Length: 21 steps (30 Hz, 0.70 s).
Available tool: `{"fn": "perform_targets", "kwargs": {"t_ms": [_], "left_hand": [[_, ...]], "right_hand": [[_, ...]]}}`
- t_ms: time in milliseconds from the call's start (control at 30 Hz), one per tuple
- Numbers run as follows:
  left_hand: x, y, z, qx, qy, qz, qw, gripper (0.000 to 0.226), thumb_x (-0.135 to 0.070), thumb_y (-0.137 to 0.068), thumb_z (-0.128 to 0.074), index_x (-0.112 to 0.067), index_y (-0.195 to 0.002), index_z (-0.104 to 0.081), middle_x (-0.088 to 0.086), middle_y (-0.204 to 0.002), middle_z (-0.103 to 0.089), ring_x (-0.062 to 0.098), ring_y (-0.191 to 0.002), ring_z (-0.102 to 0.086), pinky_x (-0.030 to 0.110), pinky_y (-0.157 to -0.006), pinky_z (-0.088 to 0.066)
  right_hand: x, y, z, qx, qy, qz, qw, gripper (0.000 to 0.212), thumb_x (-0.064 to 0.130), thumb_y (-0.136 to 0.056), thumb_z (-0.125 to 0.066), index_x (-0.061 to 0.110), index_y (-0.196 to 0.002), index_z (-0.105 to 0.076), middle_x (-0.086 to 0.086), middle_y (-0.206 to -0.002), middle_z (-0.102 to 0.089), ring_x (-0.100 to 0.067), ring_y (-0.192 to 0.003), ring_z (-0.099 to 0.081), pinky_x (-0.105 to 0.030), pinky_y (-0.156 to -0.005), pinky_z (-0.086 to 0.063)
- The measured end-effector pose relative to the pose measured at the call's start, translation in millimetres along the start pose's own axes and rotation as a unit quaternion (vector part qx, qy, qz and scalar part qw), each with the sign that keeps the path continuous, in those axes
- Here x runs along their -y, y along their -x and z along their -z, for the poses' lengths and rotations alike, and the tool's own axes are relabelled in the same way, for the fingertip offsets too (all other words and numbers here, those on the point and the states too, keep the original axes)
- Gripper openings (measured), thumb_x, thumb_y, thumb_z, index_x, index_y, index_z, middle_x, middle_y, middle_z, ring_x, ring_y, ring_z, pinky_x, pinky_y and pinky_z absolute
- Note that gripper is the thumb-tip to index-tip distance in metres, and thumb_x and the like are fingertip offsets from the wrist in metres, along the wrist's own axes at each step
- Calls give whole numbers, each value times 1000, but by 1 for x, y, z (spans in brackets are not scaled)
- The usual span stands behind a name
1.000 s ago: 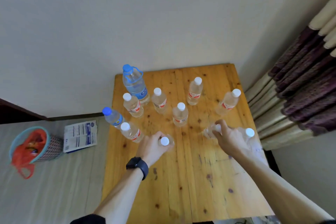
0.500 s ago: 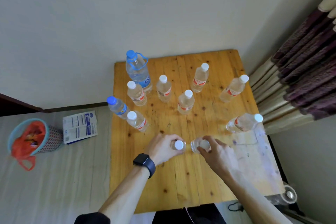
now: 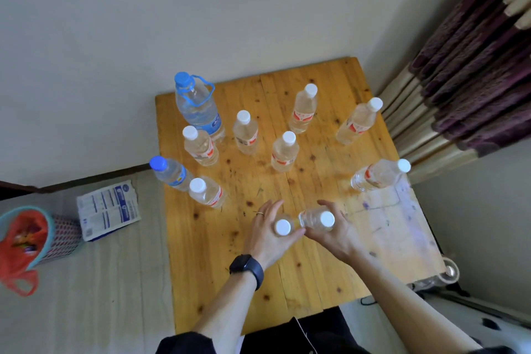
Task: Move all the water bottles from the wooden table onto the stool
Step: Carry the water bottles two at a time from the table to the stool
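Head view, looking down on the table [image 3: 316, 267]. The left hand [image 3: 270, 234] is closed around a white-capped bottle [image 3: 283, 227] near the table's middle front; the fingers wrap its body, so only the cap and shoulder show. The right hand [image 3: 336, 236] grips a second white-capped bottle [image 3: 319, 220] just beside the first, and the two bottles appear to touch. Whether either bottle is lifted clear of the table cannot be told from this angle.

Nine more bottles stand on the table, all apart from the hands. Toward the table's far left corner is the large blue-capped bottle [image 3: 198, 106] with a carry loop. Along the left edge is a small blue-capped bottle [image 3: 169, 172]. Seven white-capped bottles fill the rest: two near the left edge [image 3: 201, 146] [image 3: 208, 192], two at the centre [image 3: 245, 133] [image 3: 284, 152], two toward the far right [image 3: 303, 110] [image 3: 357, 122], and one at the right edge [image 3: 379, 175].

No stool is in view, so no bottle can be counted as delivered. Judged from this layout, the task is at an early stage: two bottles are in hand, nine await collection, and the carry to the stool is not yet done.
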<state>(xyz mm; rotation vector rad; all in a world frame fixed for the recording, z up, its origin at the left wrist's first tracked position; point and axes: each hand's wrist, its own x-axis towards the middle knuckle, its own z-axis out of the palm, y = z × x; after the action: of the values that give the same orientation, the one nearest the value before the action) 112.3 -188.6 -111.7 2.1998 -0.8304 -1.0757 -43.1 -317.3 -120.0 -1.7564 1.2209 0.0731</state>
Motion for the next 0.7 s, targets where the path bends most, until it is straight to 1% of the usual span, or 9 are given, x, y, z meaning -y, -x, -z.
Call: {"fn": "perform_targets", "kwargs": {"t_ms": [33, 100, 167, 200, 267, 367, 467, 600, 700], "left_hand": [[1, -3, -4, 0, 11, 9, 1000, 76, -75, -70, -68, -47, -136, -44, -11, -147, -46, 11, -129, -49, 35, -100, -50], [4, -6, -10, -28, 11, -1, 1000, 58, -74, -68, -64, -43, -117, -54, -17, -115, -64, 9, -105, -61, 31, -81, -54], [7, -10, -13, -61, 1, -31, 998, 47, -68, -67, -60, -38, -104, -58, -21, -92, -62, 9, -92, -61, 24, -70, -47], [7, -12, -13, -65, -8, -39, 997, 44, -66, -67, -60, -38, -101, -58, -20, -90, -62, 9, -88, -60, 24, -67, -43], [7, -16, -12, -52, -23, -43, 997, 39, -61, -69, -65, -39, -100, -58, -15, -94, -65, 9, -84, -56, 25, -66, -42], [7, -19, -8, -38, -33, -57, 997, 35, -54, -72, -71, -38, -100, -59, -11, -96, -67, 12, -84, -59, 28, -67, -48], [4, -18, -4, -14, -44, -58, 997, 34, -55, -71, -69, -39, -98, -56, -11, -96, -67, 14, -84, -60, 28, -68, -50], [-6, -8, 2, 14, -63, -36, 997, 27, -58, -74, -66, -40, -89, -53, -13, -79, -67, 15, -77, -64, 36, -63, -56], [-18, 11, -2, 59, -106, -75, 990, 27, -63, -69, -61, -45, -88, -54, -17, -68, -65, 8, -67, -62, 27, -49, -51]], "right_hand": [[-1, 0, -5, -8, -10, -4, 1000, 73, 53, -67, -84, 45, -127, -44, 6, -117, -60, -18, -104, -58, -23, -75, -41], [-1, 0, -15, -32, -7, -12, 999, 69, 58, -61, -78, 52, -118, -40, 15, -101, -63, -7, -90, -59, -10, -65, -37], [-2, -1, -25, -59, -19, -20, 998, 66, 61, -56, -75, 58, -110, -36, 27, -92, -60, 9, -82, -57, -5, -61, -36], [-4, -1, -28, -73, -28, -26, 997, 65, 61, -56, -76, 60, -107, -36, 30, -91, -60, 14, -83, -56, -6, -62, -36], [-8, -1, -32, -93, -44, -38, 994, 64, 58, -57, -78, 59, -107, -39, 31, -94, -62, 17, -87, -56, -11, -66, -41], [-10, 1, -33, -110, -57, -47, 991, 66, 57, -58, -78, 56, -112, -40, 29, -97, -63, 11, -88, -59, -15, -68, -44], [-9, 10, -31, -130, -82, -58, 986, 62, 56, -61, -77, 52, -111, -42, 22, -94, -66, 0, -83, -63, -22, -66, -49], [-21, 56, -23, -174, -118, -81, 974, 56, 61, -64, -74, 49, -109, -44, 19, -88, -66, 5, -72, -62, -18, -52, -45], [-42, 108, -15, -224, -158, -116, 955, 54, 60, -64, -76, 48, -107, -47, 15, -90, -68, -1, -67, -65, -18, -47, -45]]}}
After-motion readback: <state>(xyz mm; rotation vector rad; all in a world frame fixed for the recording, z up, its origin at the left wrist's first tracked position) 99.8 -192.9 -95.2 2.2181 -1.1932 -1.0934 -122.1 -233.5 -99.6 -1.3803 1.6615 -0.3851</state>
